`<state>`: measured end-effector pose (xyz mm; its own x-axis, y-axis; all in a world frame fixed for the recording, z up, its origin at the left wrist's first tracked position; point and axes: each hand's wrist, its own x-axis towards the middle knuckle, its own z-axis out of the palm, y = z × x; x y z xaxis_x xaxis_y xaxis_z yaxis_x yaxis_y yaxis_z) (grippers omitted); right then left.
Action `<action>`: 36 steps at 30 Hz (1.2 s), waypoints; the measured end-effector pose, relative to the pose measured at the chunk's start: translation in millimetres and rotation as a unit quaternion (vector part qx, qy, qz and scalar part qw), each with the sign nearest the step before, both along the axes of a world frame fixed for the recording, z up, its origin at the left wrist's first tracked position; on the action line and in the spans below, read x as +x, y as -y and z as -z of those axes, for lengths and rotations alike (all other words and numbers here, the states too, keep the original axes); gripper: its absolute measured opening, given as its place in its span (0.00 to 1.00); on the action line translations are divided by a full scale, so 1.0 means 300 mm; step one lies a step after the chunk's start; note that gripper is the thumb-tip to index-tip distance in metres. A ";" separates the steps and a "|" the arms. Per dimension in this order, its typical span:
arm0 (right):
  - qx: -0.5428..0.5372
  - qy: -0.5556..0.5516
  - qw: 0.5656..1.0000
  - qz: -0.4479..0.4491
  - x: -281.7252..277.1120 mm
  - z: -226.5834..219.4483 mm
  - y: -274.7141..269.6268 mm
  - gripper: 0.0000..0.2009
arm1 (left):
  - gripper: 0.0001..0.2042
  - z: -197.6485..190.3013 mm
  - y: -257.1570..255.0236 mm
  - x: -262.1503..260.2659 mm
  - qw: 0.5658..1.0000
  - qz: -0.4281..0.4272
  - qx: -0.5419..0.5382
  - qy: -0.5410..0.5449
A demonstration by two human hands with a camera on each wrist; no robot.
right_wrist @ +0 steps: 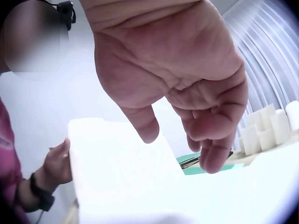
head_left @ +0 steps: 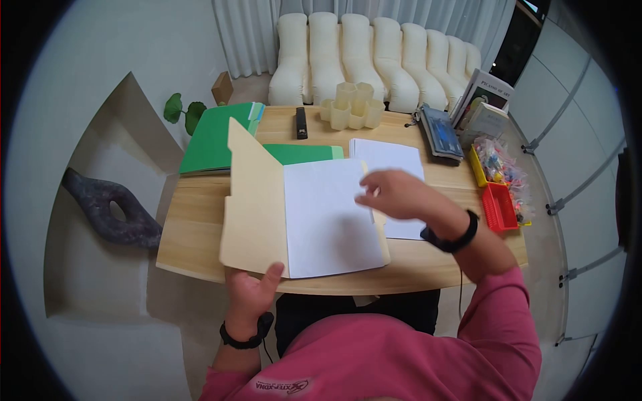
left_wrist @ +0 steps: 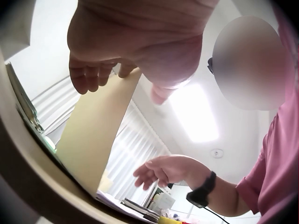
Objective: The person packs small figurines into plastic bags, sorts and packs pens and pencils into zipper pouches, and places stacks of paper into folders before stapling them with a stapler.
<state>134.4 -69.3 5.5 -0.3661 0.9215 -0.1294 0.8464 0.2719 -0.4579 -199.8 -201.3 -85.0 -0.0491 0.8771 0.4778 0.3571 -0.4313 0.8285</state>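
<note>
A manila folder lies spread at the table's front, its left cover raised at a slant. White paper sheets rest inside on its right half. My left hand holds the lower edge of the raised cover, thumb on the inner side and fingers behind it. In the left wrist view the cover runs up to those fingers. Over the right edge of the sheets is my right hand, with nothing in its grasp. The right wrist view shows that hand with loosely bent fingers and thumb apart.
Green folders lie behind and left, with a black stapler beyond. More white paper lies to the right. Farther back stand a cream honeycomb holder, a blue book, upright books and a red basket.
</note>
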 end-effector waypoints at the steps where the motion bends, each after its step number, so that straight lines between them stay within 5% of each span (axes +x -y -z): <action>1: -0.012 -0.012 1.000 0.010 0.040 0.032 0.103 0.26 | 0.31 -0.037 -0.006 0.029 0.990 -0.005 0.102 -0.093; 2: -0.049 -0.008 0.998 0.039 0.060 0.036 0.194 0.26 | 0.40 -0.096 -0.013 0.064 0.990 0.042 0.102 -0.082; 7: 0.003 -0.120 0.973 0.199 0.155 0.185 0.546 0.27 | 0.39 -0.007 -0.012 0.133 0.994 0.066 0.062 -0.054; 9: 0.019 -0.125 0.973 0.192 0.153 0.231 0.603 0.28 | 0.34 -0.006 -0.008 0.172 0.961 -0.108 -0.100 -0.235; 10: 0.031 -0.130 0.973 0.190 0.148 0.245 0.621 0.29 | 0.35 0.006 -0.008 0.183 0.953 -0.127 -0.093 -0.257; 13: 0.079 -0.123 0.972 0.182 0.135 0.276 0.646 0.30 | 0.40 -0.021 0.006 0.228 0.929 -0.128 -0.167 -0.303; 20: 0.105 -0.130 0.975 0.149 0.070 0.283 0.679 0.33 | 0.46 0.020 -0.005 0.282 0.929 -0.111 -0.155 -0.318; 23: 0.104 -0.139 0.975 0.139 0.084 0.299 0.680 0.34 | 0.44 0.059 -0.026 0.277 0.942 -0.175 -0.100 -0.269; 25: 0.108 -0.150 0.974 0.134 0.102 0.305 0.679 0.34 | 0.37 0.068 -0.038 0.241 0.962 -0.020 -0.263 0.066; 26: 0.090 -0.150 0.975 0.137 0.112 0.306 0.683 0.35 | 0.37 0.085 -0.043 0.231 0.962 -0.018 -0.264 0.065; 28: 0.072 -0.152 0.975 0.143 0.133 0.316 0.688 0.36 | 0.29 0.117 -0.041 0.223 0.943 0.121 -0.237 0.202; 33: -0.061 -0.369 0.897 0.236 0.176 0.291 0.676 0.45 | 0.24 0.109 0.043 0.238 0.923 0.138 -0.241 0.266; 36: -0.021 -0.383 0.893 0.234 0.200 0.302 0.647 0.48 | 0.21 0.077 0.082 0.264 0.928 0.168 -0.195 0.268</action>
<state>194.3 -263.3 -85.1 0.0618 0.9971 -0.0436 0.2961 -0.0600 -0.9533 -120.5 -225.8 -108.0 0.1202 0.9869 0.1075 -0.2527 -0.0743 0.9647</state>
